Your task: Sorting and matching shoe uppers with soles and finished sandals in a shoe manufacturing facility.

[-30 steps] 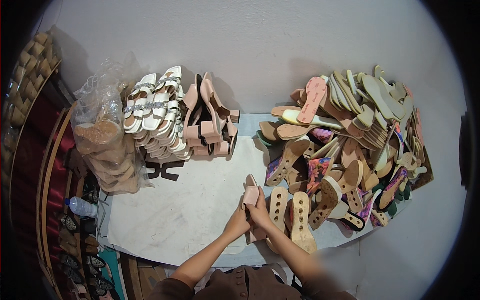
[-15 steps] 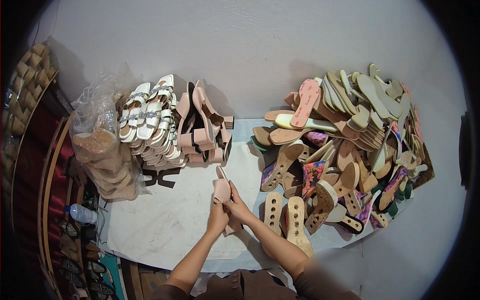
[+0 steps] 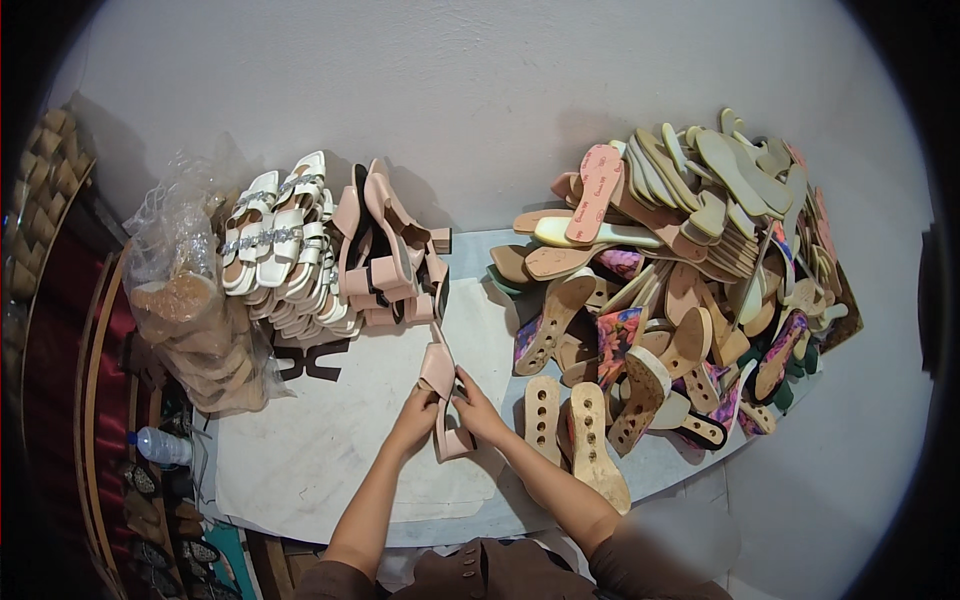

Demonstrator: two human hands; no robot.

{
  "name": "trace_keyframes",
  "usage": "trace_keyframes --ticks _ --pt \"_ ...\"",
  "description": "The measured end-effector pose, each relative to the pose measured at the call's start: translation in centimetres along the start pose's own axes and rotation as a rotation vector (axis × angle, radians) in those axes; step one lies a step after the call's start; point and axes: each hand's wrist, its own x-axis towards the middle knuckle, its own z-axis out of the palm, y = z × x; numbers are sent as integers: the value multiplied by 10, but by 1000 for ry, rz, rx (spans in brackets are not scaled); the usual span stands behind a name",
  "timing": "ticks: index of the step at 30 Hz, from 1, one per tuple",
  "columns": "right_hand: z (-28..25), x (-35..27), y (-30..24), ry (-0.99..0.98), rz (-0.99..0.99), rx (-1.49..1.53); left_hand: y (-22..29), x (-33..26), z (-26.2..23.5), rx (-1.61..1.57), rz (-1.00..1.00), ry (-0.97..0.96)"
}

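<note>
Over the white sheet at the table's middle, I hold one pale pink block-heeled sandal [image 3: 437, 369] with its heel end toward me. My left hand [image 3: 413, 418] grips its left side near the wide strap. On the opposite side, my right hand [image 3: 478, 408] has its fingers closed on the sandal's edge. Beyond them stands a bunch of matching pink heeled sandals [image 3: 385, 265], several leaning together. To their left are stacked white sandals [image 3: 285, 245] with glittering straps.
A large heap of shoe soles [image 3: 680, 270] and wedge heels covers the right side. Two bare wooden soles [image 3: 590, 440] with holes lie near my right forearm. At left are a clear plastic bag [image 3: 195, 320] of soles, a water bottle [image 3: 163, 447] and shelves of shoes [image 3: 150, 555].
The sandal has turned in my hands, so its block heel now shows to the right. My left hand has shifted left along its side. The whole view has shifted slightly.
</note>
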Motion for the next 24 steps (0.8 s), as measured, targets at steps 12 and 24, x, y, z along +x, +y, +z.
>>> trace_keyframes --ticks 12,24 --pt "24 -11 -5 94 18 -431 13 16 -20 101 211 72" --pt "23 -7 2 144 95 -490 12 31 -43 275 253 -81"
